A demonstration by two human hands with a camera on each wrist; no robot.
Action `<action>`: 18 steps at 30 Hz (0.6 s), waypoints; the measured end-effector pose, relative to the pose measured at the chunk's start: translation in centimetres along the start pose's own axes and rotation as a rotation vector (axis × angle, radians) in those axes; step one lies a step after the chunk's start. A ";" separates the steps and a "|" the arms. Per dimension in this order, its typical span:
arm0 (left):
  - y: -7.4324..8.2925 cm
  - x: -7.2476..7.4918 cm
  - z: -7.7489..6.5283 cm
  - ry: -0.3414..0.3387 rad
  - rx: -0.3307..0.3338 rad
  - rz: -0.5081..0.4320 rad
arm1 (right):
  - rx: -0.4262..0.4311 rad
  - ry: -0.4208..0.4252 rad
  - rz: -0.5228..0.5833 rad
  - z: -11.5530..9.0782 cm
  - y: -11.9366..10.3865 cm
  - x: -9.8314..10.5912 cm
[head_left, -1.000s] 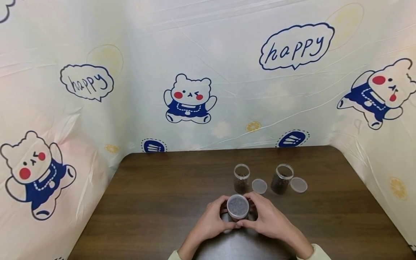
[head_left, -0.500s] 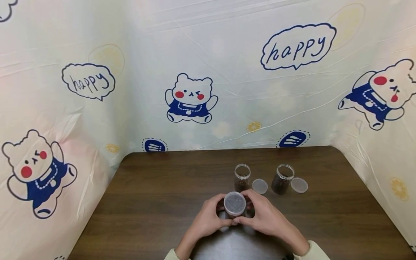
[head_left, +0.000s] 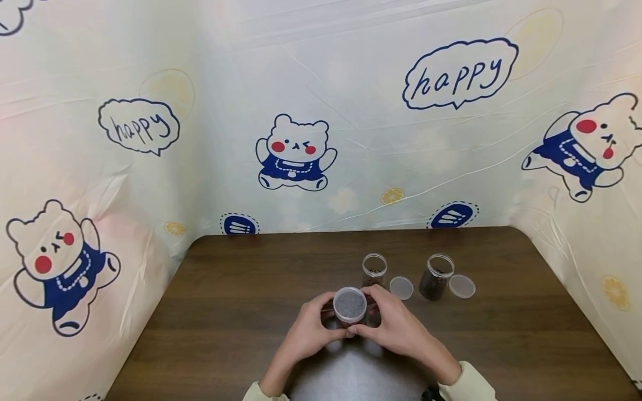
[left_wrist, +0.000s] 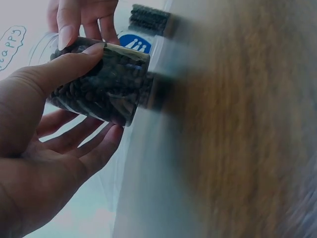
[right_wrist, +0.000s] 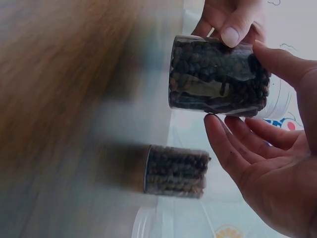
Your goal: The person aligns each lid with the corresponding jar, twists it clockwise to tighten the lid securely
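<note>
A clear plastic jar [head_left: 350,314] with a translucent lid on top is held upright between both hands, seemingly a little above the table. Dark beans fill most of it, as the left wrist view of the jar [left_wrist: 101,84] and the right wrist view of it [right_wrist: 218,77] show. My left hand [head_left: 307,329] grips its left side, thumb in front and fingers behind. From the right, my right hand [head_left: 396,327] holds it the same way, the two thumbtips close together at the front.
Two lidless jars of dark contents, a left one [head_left: 374,269] and a right one [head_left: 435,281], stand behind on the brown table [head_left: 230,295]. Beside them lie two round lids, one between the jars [head_left: 401,288] and another at the right [head_left: 462,286]. A printed curtain [head_left: 361,111] encloses the table's back and sides.
Both hands have carried the lidded jar to the left and slightly farther from the body, keeping their grip. The two jars behind and the loose lids have stayed put.
</note>
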State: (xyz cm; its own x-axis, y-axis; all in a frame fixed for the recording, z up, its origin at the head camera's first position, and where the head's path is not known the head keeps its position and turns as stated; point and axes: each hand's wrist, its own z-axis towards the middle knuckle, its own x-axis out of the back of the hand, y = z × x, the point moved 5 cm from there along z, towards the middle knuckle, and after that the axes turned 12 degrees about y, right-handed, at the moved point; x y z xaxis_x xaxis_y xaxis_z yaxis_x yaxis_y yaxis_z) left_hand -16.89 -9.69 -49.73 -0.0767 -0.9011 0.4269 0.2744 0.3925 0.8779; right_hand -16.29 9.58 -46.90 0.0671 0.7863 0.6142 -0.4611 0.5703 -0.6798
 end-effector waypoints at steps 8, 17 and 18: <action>-0.2 1.8 0.4 0.033 0.017 0.040 | -0.032 -0.015 0.067 1.3 -0.6 -1.2; -0.4 4.1 0.9 0.101 0.036 0.129 | -0.059 -0.018 0.110 2.9 -1.6 -2.8; -0.5 4.3 0.9 0.104 0.037 0.131 | -0.061 -0.019 0.117 3.1 -1.7 -2.9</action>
State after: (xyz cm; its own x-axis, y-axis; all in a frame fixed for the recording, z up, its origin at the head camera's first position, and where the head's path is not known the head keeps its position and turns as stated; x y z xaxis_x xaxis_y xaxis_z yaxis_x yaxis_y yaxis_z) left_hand -18.24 -13.59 -48.17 0.0577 -0.8554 0.5147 0.2394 0.5124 0.8247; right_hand -18.44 5.54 -46.27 -0.0005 0.8440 0.5363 -0.4097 0.4891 -0.7700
